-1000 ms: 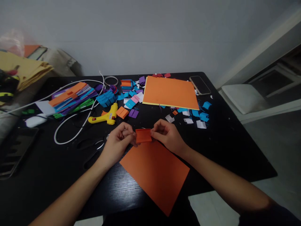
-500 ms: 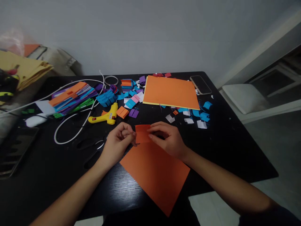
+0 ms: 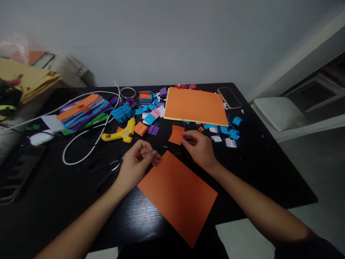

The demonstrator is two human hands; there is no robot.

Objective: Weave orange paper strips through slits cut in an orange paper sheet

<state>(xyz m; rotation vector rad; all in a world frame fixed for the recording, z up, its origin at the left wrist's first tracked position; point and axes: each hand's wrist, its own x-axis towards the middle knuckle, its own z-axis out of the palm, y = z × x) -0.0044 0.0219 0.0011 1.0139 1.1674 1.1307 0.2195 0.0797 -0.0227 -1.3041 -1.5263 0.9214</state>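
My right hand (image 3: 199, 148) pinches the right edge of a small orange paper piece (image 3: 176, 135), beyond the near orange sheet. My left hand (image 3: 141, 158) has its fingers curled with thumb and fingertips close together; whether something small is between them is too small to tell. It is beside the upper left edge of the large orange sheet (image 3: 179, 198), which lies turned at an angle on the black table (image 3: 258, 172). Scissors (image 3: 107, 169) lie partly hidden behind my left hand and forearm.
A yellow glue gun (image 3: 122, 133), a white cable (image 3: 64, 154), bundled paper strips (image 3: 83, 113) and a white mouse (image 3: 41, 137) are at left. Farther back lie an orange sheet stack (image 3: 196, 106), a phone (image 3: 229, 98) and scattered blue cut pieces (image 3: 234, 133).
My right hand has moved away and to the right with the small orange piece. My left hand is no longer at that piece's edge and has shifted slightly right.
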